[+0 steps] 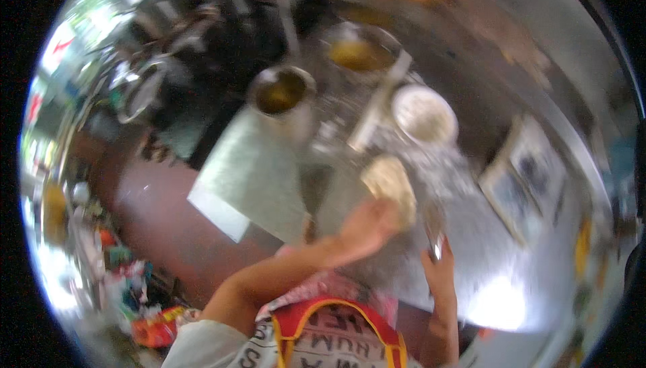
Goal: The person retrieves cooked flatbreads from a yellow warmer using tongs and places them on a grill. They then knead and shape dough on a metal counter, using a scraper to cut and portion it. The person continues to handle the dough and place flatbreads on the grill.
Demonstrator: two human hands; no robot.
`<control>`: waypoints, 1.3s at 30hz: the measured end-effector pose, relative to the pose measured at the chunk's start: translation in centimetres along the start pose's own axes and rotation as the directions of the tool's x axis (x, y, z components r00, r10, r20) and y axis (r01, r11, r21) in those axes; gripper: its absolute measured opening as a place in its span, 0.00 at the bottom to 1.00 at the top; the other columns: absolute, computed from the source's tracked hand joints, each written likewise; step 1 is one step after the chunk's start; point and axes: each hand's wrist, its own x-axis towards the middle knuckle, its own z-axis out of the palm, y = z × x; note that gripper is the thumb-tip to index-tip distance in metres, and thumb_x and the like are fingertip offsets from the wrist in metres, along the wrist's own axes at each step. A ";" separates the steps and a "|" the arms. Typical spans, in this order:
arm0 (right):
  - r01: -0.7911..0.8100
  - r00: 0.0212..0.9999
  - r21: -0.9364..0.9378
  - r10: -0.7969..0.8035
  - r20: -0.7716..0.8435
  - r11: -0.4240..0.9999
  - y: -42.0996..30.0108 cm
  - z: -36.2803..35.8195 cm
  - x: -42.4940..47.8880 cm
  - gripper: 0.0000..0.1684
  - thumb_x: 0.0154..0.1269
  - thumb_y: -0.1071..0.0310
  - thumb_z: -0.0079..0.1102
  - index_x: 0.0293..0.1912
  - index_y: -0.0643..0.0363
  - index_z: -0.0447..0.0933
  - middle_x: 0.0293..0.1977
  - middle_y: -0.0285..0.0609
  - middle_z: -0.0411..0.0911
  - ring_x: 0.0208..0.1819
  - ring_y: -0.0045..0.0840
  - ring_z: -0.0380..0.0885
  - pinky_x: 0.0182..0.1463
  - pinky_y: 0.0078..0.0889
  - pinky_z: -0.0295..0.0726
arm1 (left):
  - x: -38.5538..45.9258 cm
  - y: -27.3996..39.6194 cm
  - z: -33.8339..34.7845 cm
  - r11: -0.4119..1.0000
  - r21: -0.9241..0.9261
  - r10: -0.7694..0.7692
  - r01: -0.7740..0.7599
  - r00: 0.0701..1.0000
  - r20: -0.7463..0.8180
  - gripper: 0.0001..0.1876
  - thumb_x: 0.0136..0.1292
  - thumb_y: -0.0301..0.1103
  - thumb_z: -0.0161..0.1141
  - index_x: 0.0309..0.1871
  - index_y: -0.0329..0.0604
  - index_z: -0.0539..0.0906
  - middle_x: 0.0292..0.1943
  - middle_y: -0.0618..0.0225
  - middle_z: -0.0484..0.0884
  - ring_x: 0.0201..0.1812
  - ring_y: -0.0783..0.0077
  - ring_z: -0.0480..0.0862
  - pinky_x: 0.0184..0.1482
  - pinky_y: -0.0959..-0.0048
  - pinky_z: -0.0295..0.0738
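Observation:
My left hand (372,224) grips the near end of a pale, floury slab of dough (388,178) over the metal worktop (348,176). Motion blur hides how its fingers lie. To its right, my right hand (440,262) is closed around a shiny metal tool (434,224), which points away from me; the blur leaves its exact kind unclear. A scraper (314,181) with a dark, flared blade and a wooden handle lies left of the dough, its handle towards me.
Beyond the dough stand a white tub (425,116) of pale powder, a metal pot (280,93) with brownish contents and a wide bowl (361,52) with yellowish contents. A flat bar (381,103) lies between them. A framed, two-part panel (522,181) is at right. Reddish floor (156,206) shows left.

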 end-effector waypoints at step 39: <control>0.504 0.860 -0.765 -0.315 0.402 0.400 -1.6 5.5 3.8 0.33 0.65 0.56 0.47 0.65 0.64 0.56 0.64 0.56 0.56 0.67 0.52 0.50 0.69 0.53 0.45 | -4.3 -1.8 -4.6 0.453 -0.876 -0.665 0.168 0.718 -0.206 0.27 0.67 0.44 0.52 0.63 0.37 0.62 0.45 0.66 0.73 0.47 0.74 0.70 0.51 0.74 0.68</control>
